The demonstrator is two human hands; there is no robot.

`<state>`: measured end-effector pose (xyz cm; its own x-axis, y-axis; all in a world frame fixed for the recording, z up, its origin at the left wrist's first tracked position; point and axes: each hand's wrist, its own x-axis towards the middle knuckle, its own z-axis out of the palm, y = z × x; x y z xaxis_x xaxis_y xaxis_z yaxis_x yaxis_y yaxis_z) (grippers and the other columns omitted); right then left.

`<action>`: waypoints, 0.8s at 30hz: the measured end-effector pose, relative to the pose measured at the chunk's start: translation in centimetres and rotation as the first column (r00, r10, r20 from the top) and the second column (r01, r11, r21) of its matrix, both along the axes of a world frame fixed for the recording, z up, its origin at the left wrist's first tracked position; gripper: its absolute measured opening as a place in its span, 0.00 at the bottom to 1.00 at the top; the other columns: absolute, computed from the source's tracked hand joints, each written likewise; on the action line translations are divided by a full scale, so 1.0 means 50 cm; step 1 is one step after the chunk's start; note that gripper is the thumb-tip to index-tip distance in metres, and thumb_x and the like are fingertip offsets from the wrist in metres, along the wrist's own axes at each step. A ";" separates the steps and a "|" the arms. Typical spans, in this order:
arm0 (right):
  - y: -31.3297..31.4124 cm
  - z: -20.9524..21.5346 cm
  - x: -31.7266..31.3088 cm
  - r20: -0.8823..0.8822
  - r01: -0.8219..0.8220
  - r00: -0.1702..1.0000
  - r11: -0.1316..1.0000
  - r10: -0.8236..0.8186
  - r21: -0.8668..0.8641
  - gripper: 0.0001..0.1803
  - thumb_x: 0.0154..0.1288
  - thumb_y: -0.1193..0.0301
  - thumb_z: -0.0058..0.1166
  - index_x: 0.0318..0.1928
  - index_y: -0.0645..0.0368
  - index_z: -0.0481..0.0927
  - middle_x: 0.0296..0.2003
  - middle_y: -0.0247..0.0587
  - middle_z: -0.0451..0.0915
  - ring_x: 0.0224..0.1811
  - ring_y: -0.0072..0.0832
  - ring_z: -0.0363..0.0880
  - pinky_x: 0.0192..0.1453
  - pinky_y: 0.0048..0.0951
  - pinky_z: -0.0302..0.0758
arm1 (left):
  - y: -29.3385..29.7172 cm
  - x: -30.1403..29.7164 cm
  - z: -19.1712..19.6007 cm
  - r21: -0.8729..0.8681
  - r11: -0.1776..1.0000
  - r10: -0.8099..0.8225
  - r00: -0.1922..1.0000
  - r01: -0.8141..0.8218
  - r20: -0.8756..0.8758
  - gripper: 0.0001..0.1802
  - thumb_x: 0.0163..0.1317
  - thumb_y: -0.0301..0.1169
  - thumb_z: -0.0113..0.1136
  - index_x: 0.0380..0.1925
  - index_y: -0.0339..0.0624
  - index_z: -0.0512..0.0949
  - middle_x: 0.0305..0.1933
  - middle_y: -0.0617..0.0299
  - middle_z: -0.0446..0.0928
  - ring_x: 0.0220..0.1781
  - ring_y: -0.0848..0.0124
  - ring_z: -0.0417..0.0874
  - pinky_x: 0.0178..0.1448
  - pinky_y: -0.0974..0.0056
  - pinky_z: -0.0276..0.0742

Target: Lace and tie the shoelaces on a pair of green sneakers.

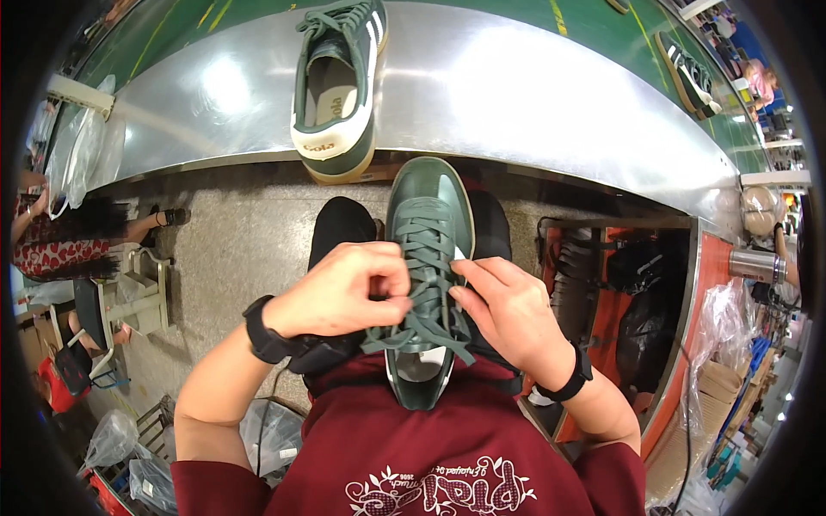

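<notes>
A dark green lace-up shoe (443, 191) rests in front of my body, toe pointing away and heel toward me. Its green shoelace (426, 236) zigzags up the front, and loose ends lie over the opening near the heel. At the left of the lacing, my left hand (348, 291) is closed with curled fingers, seemingly round the lace; the fingertips partly hide it. My right hand (509, 311) has thumb and forefinger drawn in at the right edge of the lacing. What lies between them is mostly covered.
Another green and white shoe (334, 99) stands on the metal edge (516, 95) of a green conveyor, where a further shoe (688, 76) lies at right. An orange-framed shelf (701, 301) with dark items stands on my right. At left are a chair (99, 322) and a seated person.
</notes>
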<state>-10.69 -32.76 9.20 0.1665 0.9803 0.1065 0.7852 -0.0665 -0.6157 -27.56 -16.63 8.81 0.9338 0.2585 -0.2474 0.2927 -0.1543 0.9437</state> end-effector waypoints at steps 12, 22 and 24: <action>0.047 -0.010 0.043 -0.678 -0.088 0.691 0.901 -0.252 -0.424 0.12 0.60 0.71 0.60 0.24 0.65 0.75 0.17 0.31 0.75 0.20 0.15 0.72 0.24 0.23 0.68 | -0.046 -0.030 -0.006 0.759 0.606 0.061 0.965 -0.239 0.256 0.12 0.37 0.22 0.70 0.22 0.43 0.76 0.23 0.62 0.70 0.26 0.63 0.74 0.29 0.61 0.71; 0.058 0.017 0.019 -0.440 -0.087 0.892 0.913 -0.107 -0.398 0.17 0.64 0.65 0.57 0.26 0.67 0.77 0.17 0.52 0.70 0.17 0.39 0.63 0.25 0.36 0.65 | -0.142 -0.082 -0.042 0.888 0.353 -0.115 0.929 -0.294 0.353 0.07 0.53 0.32 0.62 0.34 0.56 0.80 0.54 0.73 0.77 0.59 0.76 0.74 0.56 0.63 0.66; 0.051 -0.016 0.020 -0.638 -0.130 0.761 0.936 -0.117 -0.327 0.17 0.69 0.66 0.52 0.26 0.66 0.75 0.18 0.36 0.70 0.18 0.26 0.63 0.25 0.30 0.63 | -0.143 -0.086 -0.051 0.891 0.320 -0.130 0.917 -0.321 0.377 0.09 0.50 0.33 0.65 0.34 0.56 0.81 0.52 0.73 0.78 0.58 0.73 0.74 0.56 0.61 0.65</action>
